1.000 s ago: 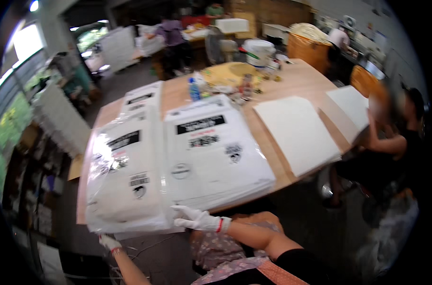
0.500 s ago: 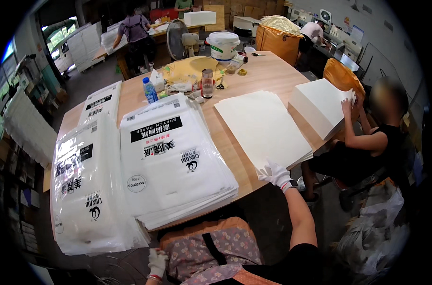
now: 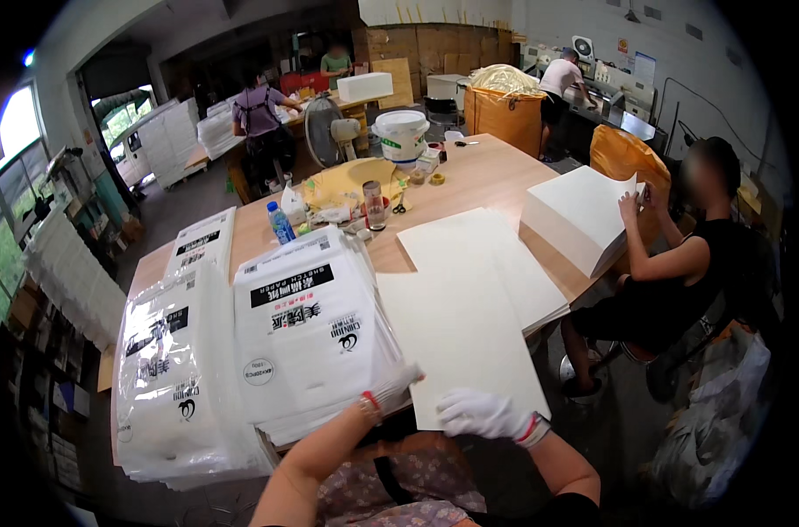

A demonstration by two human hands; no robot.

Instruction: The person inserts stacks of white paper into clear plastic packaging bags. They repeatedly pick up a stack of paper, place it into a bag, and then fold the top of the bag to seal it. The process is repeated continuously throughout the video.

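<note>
White drawing paper [image 3: 456, 338], a sheet or thin set whose thickness I cannot tell, is held toward me over the table's front edge. My gloved right hand [image 3: 483, 415] grips it at the near edge, thumb side on top. My gloved left hand [image 3: 389, 386] is smeared by motion at the paper's left side, close to the packed pile; its fingers cannot be made out. Behind the held paper lies a stack of white paper [image 3: 513, 255]. To its left sits a pile of paper packs in printed clear plastic [image 3: 303, 386].
More plastic-wrapped packs [image 3: 180, 413] lie at the left. A bottle [image 3: 281, 224], a glass [image 3: 375, 206], scissors [image 3: 399, 207] and a white bucket [image 3: 401, 136] stand farther back. At the right a co-worker handles a tall paper stack [image 3: 575, 215]. A fan [image 3: 322, 132] stands behind.
My right hand has drawn paper off the stack, toward me and to the left. My left hand has come up from my lap to the paper's left side. The view has tilted up.
</note>
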